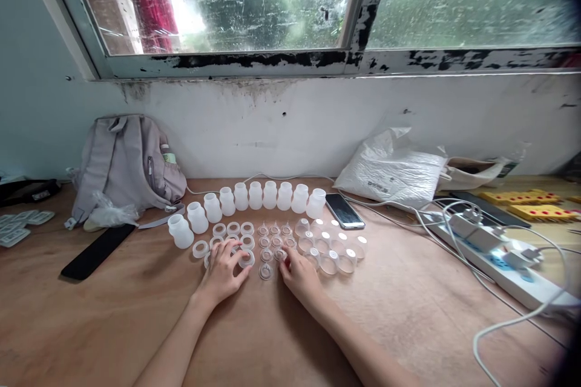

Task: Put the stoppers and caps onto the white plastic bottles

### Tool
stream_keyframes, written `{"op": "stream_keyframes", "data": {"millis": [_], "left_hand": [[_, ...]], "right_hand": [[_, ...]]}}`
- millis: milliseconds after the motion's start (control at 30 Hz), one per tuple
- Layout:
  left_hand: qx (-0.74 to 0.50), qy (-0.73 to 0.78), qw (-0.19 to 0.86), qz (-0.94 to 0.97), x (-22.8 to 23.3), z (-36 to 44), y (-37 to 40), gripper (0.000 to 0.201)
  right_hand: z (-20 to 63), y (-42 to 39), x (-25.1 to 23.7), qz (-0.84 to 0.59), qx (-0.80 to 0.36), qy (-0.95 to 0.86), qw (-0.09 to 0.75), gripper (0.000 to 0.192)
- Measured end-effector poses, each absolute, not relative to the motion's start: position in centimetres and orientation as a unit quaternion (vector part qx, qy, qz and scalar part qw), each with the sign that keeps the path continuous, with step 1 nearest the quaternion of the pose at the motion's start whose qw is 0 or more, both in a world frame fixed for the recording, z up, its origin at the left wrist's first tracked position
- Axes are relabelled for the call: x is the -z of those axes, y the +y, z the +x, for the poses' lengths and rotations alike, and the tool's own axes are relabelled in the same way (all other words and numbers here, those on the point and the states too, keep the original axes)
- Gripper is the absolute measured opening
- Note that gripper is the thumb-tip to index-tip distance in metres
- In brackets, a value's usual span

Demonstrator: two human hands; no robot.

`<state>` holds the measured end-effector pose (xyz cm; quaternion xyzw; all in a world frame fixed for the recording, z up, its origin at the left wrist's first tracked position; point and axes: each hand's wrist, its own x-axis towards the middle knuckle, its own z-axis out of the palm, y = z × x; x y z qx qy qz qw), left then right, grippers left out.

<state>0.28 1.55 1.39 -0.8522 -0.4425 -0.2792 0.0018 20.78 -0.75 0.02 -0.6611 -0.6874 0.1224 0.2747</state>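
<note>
My left hand (223, 269) lies palm down on the wooden table (136, 314), its fingers spread over white plastic rings (233, 228). My right hand (297, 272) rests beside it, fingertips touching small clear nipple-like pieces (275, 230). Neither hand visibly grips anything. An arc of several white bottle-shaped pieces (255, 195) stands behind the rings. Clear domed caps (338, 251) lie in rows right of my right hand.
A grey backpack (127, 166) leans on the wall at left, a black flat object (97, 251) in front of it. A phone (344, 210), white plastic bag (393, 169), power strip (494, 257) with cables and yellow blocks (529, 204) fill the right side.
</note>
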Motion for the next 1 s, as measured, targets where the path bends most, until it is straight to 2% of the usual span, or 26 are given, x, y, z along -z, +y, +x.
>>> {"op": "stream_keyframes", "data": {"millis": [167,333,433,533,733,867,1000], "left_hand": [[0.269,-0.435,-0.007,-0.859,-1.0,0.5,1.6,0.007],[0.278,-0.41,-0.02,-0.869,-0.7,0.8,1.5,0.004],[0.343,-0.395,-0.062,-0.85,-0.6,1.4,1.4,0.005],[0.436,-0.394,-0.156,-0.794,-1.0,2.8,1.3,0.007],[0.577,-0.437,-0.337,-0.602,-3.2,7.4,1.1,0.017],[0.575,-0.446,-0.363,-0.581,-3.0,9.3,0.5,0.021],[0.577,-0.47,-0.356,-0.565,-2.1,9.6,0.0,0.026]], "right_hand": [[20.7,-1.0,-0.4,-0.656,-0.113,-0.687,0.29,0.019],[20.4,-1.3,-0.3,-0.641,-0.09,-0.699,0.304,0.02],[20.3,-1.3,0.1,-0.628,-0.082,-0.7,0.331,0.019],[20.3,-1.2,0.3,-0.609,-0.098,-0.704,0.352,0.016],[20.3,-0.9,-0.5,-0.559,-0.135,-0.64,0.509,0.014],[20.1,-1.2,-0.9,-0.522,-0.109,-0.603,0.593,0.015],[19.8,-1.5,-0.7,-0.501,-0.081,-0.593,0.626,0.013]]}}
